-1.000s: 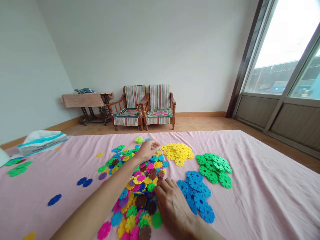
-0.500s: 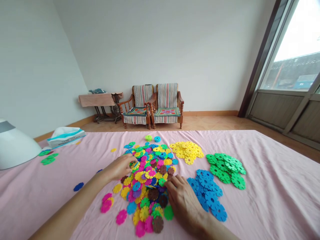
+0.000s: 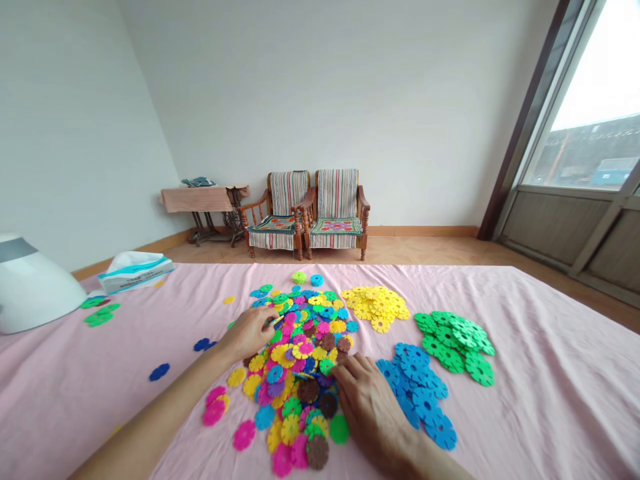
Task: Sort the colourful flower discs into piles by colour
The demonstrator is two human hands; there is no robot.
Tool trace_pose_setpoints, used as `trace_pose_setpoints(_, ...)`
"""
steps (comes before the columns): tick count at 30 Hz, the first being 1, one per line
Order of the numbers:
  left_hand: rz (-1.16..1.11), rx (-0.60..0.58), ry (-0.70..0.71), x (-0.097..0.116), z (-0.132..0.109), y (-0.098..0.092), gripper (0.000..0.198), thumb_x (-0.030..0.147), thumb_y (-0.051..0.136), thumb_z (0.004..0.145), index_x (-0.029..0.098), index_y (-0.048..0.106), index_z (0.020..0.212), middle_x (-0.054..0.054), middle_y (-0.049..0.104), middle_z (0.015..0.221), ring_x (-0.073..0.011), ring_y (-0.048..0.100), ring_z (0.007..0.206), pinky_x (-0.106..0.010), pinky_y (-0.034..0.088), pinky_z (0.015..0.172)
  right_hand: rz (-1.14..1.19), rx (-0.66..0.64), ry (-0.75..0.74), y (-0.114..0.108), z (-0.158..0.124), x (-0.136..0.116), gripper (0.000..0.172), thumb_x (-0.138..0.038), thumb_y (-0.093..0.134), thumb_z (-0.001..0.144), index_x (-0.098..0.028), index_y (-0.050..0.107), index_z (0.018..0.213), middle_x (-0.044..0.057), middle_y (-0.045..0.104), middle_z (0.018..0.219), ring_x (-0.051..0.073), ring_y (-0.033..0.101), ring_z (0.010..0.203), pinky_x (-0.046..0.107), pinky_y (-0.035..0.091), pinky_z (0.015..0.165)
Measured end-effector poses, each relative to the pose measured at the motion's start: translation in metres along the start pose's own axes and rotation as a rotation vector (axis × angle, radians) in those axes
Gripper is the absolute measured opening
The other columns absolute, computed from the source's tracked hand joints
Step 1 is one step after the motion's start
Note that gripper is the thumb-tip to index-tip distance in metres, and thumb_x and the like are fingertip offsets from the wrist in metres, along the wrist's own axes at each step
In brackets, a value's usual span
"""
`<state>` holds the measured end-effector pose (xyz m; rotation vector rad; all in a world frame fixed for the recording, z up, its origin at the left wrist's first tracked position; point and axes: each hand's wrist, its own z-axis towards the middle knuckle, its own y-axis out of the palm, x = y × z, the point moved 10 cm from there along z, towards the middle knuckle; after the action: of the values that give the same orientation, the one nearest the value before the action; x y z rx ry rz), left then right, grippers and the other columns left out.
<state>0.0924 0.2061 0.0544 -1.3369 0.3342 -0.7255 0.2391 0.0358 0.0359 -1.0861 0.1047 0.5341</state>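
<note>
Mixed colours of plastic snowflake discs lie in a loose pile [image 3: 290, 373] between my two hands. At the pile's left side my left hand [image 3: 250, 335] is closed in a pinch, with the edge of a snowflake disc [image 3: 276, 321] showing at its fingertips; its colour is hard to make out, perhaps yellow. My right hand [image 3: 369, 395] rests at the right edge of the pile, fingers curled together. Its fingertips are partly hidden, next to a green disc [image 3: 327, 366]. Another green disc [image 3: 339, 429] lies just left of the right wrist.
Sorted yellow discs [image 3: 377, 305], green discs [image 3: 453, 340] and blue discs [image 3: 420, 390] form separate heaps on the right. A tissue pack [image 3: 137, 273] and a white appliance [image 3: 37, 293] stand at left. Stray dark blue discs [image 3: 159, 372] lie on the pink cloth [image 3: 540, 373].
My left hand has shifted slightly right over the pile, still pinching. The right hand keeps nearly the same place. The whole view has moved a little.
</note>
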Motion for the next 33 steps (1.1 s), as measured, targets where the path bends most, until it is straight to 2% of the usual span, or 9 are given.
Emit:
trace_pose_setpoints(4, 0.052, 0.058, -0.058, -0.007, 0.004, 0.000, 0.028, 0.011, 0.045, 0.077, 0.020, 0.063, 0.097, -0.005, 0.069, 0.091, -0.0211, 0.064, 0.086, -0.027, 0.042, 0.073, -0.006, -0.013, 0.015, 0.001, 0.000, 0.001, 0.016, -0.008, 0.047, 0.089, -0.019, 0.057, 0.084, 0.005, 0.061, 0.091, 0.018, 0.050, 0.079, 0.031, 0.040, 0.070)
trace_pose_setpoints(8, 0.060, 0.061, -0.102, -0.011, 0.006, 0.003, 0.024, 0.018, 0.042, 0.084, 0.020, 0.061, 0.098, -0.005, 0.068, 0.087, -0.0227, 0.064, 0.083, -0.029, 0.044, 0.071, -0.013, -0.039, 0.022, 0.004, 0.000, 0.002, 0.016, -0.007, 0.047, 0.088, -0.018, 0.057, 0.084, 0.005, 0.061, 0.090, 0.018, 0.050, 0.079, 0.031, 0.039, 0.070)
trace_pose_setpoints(14, 0.004, 0.233, 0.086, 0.019, 0.009, -0.024, 0.023, 0.025, 0.045, 0.085, 0.020, 0.067, 0.086, -0.008, 0.064, 0.104, -0.0234, 0.058, 0.099, -0.035, 0.043, 0.090, -0.002, -0.036, 0.026, 0.005, 0.001, 0.003, 0.012, -0.008, 0.052, 0.086, -0.019, 0.057, 0.084, 0.005, 0.061, 0.094, 0.019, 0.049, 0.083, 0.032, 0.039, 0.073)
trace_pose_setpoints(17, -0.125, 0.259, 0.069, 0.033, 0.020, -0.032, 0.020, 0.025, 0.049, 0.081, 0.019, 0.068, 0.078, -0.007, 0.066, 0.093, -0.0225, 0.060, 0.090, -0.035, 0.045, 0.085, 0.007, -0.014, 0.015, 0.002, 0.001, 0.001, 0.013, -0.008, 0.052, 0.086, -0.020, 0.057, 0.087, 0.004, 0.061, 0.094, 0.018, 0.049, 0.082, 0.031, 0.038, 0.072)
trace_pose_setpoints(19, -0.310, 0.204, 0.007, 0.040, 0.033, -0.023, 0.017, 0.023, 0.052, 0.079, 0.018, 0.068, 0.074, -0.005, 0.067, 0.079, -0.0197, 0.061, 0.077, -0.032, 0.047, 0.075, 0.003, -0.003, 0.008, 0.002, 0.001, 0.001, 0.014, -0.008, 0.053, 0.086, -0.020, 0.057, 0.088, 0.003, 0.061, 0.094, 0.018, 0.049, 0.081, 0.030, 0.037, 0.071)
trace_pose_setpoints(21, -0.522, 0.110, -0.064, 0.050, 0.051, -0.003, 0.011, 0.020, 0.057, 0.074, 0.016, 0.067, 0.070, -0.003, 0.066, 0.069, -0.0171, 0.060, 0.068, -0.028, 0.047, 0.066, -0.004, 0.005, 0.009, 0.002, 0.001, 0.001, 0.014, -0.008, 0.054, 0.085, -0.020, 0.057, 0.089, 0.003, 0.061, 0.095, 0.018, 0.049, 0.082, 0.030, 0.037, 0.071)
trace_pose_setpoints(27, -0.702, -0.010, -0.114, 0.100, 0.109, 0.055, 0.004, 0.010, 0.062, 0.068, 0.013, 0.065, 0.069, 0.002, 0.060, 0.053, -0.0116, 0.059, 0.049, -0.020, 0.045, 0.048, -0.035, 0.021, 0.005, 0.006, 0.001, 0.003, 0.014, -0.007, 0.056, 0.083, -0.020, 0.058, 0.088, 0.004, 0.061, 0.093, 0.017, 0.049, 0.081, 0.030, 0.036, 0.072)
trace_pose_setpoints(30, -0.761, -0.044, -0.141, 0.120, 0.131, 0.073, 0.006, 0.009, 0.061, 0.072, 0.011, 0.065, 0.076, 0.001, 0.063, 0.055, -0.0122, 0.063, 0.051, -0.019, 0.048, 0.048, -0.057, 0.010, 0.000, 0.008, 0.001, 0.004, 0.011, -0.008, 0.056, 0.083, -0.019, 0.057, 0.085, 0.004, 0.061, 0.091, 0.017, 0.049, 0.079, 0.030, 0.037, 0.070)
trace_pose_setpoints(33, -0.783, -0.031, -0.154, 0.127, 0.141, 0.075, 0.014, 0.010, 0.056, 0.078, 0.009, 0.066, 0.088, -0.005, 0.069, 0.066, -0.0132, 0.067, 0.059, -0.020, 0.051, 0.053, -0.069, -0.001, 0.012, 0.007, 0.002, 0.006, 0.012, -0.008, 0.057, 0.081, -0.019, 0.057, 0.084, 0.004, 0.060, 0.091, 0.017, 0.049, 0.080, 0.031, 0.038, 0.072)
